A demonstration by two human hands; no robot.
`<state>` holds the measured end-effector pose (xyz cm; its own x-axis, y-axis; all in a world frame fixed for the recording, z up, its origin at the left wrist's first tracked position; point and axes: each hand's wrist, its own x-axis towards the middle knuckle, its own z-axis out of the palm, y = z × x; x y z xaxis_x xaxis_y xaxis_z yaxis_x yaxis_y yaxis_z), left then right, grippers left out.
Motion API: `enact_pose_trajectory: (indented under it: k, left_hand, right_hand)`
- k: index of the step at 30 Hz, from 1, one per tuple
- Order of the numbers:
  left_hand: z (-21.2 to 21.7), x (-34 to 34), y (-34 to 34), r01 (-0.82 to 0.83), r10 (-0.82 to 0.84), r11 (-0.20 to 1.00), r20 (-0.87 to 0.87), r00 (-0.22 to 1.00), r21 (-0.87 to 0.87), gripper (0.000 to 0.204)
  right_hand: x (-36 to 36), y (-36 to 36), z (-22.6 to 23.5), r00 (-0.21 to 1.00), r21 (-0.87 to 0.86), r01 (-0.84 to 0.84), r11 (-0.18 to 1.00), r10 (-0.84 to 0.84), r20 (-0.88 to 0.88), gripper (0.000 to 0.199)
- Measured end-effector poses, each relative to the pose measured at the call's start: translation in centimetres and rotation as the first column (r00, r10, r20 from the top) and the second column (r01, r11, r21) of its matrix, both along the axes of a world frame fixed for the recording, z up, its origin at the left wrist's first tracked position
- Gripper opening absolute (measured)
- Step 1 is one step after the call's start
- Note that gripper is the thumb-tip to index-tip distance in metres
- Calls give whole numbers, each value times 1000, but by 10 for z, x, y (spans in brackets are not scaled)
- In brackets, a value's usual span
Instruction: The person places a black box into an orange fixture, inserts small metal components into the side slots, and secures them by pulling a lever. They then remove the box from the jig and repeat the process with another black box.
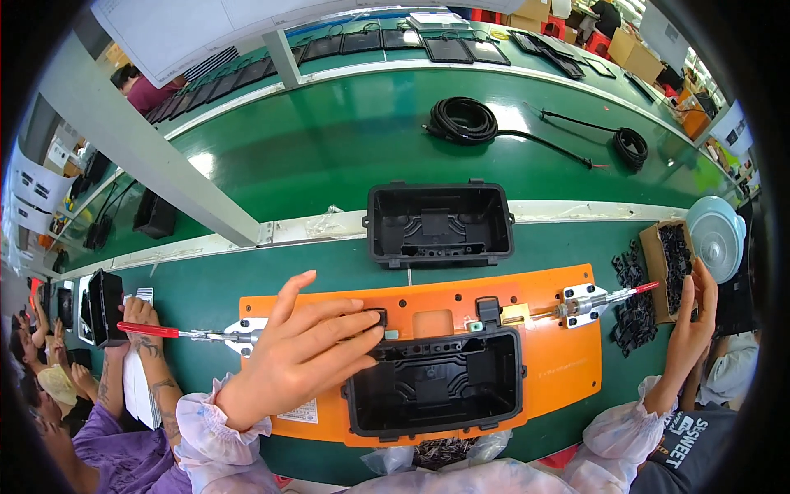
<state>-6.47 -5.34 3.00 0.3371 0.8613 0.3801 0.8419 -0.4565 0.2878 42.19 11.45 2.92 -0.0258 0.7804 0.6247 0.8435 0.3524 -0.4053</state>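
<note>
My left hand [309, 354] is spread over the left half of an orange fixture plate [564, 362]. Its fingertips rest at or just above a small black latch piece [378, 317]; exact contact is hard to tell. An open black plastic box [436, 387] sits in the fixture, and another black latch [488, 311] stands at its far right edge. My right hand [691, 309], fingers extended and apart, is beside a cardboard box [652, 255] of small black parts, with no object visible in its fingers. Red-handled toggle clamps [586, 305] flank the plate.
Another black box [440, 222] stands behind the fixture. Loose black parts [634, 317] lie left of the cardboard box, near a light-blue fan [716, 239]. Coiled cable [461, 122] lies farther back. A bag of screws [444, 453] is at the front. A co-worker's hand [140, 314] is at left.
</note>
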Motion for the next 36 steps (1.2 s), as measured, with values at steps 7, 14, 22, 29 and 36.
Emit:
enact_pose_trajectory:
  k: [7,14,22,29,36]
  left_hand:
    - [9,7,-4,90,-62,994,-355,933,63,28]
    - [5,7,1,95,-80,994,-232,969,53,27]
    - [17,36,20,72,-72,997,-68,995,3,47]
    - [-7,72,57,250,-247,965,49,968,-73,48]
    - [-11,79,59,276,-277,961,60,959,22,43]
  right_hand:
    - [21,32,-50,809,-354,-194,915,-56,-586,49]
    - [34,74,-88,0,-65,-613,788,-82,-997,51]
    - [-7,70,-83,-226,57,-596,801,-99,-969,41]
    - [-11,66,-79,-470,217,-602,769,-121,-874,36]
    - [-41,52,2,-258,358,-695,624,248,-934,35]
